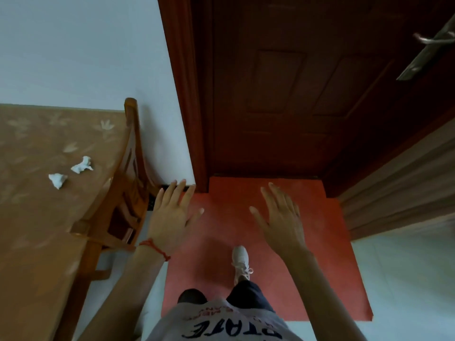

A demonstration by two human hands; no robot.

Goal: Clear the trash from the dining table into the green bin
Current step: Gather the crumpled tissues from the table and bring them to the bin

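Two crumpled white tissues lie on the dining table (pixel 37 217) at the left: one (pixel 82 165) farther back, the other (pixel 58 180) nearer the table's middle. My left hand (pixel 172 212) hovers in front of me with straight, spread fingers, to the right of the table and a chair. My right hand (pixel 280 217) is held out the same way over the red mat, empty. The green bin is not in view.
A wooden chair (pixel 118 193) stands tucked against the table's right side. A dark red door (pixel 295 94) with a metal handle (pixel 428 40) is straight ahead. A red mat (pixel 320 267) covers the floor under my feet. A white wall stands behind the table.
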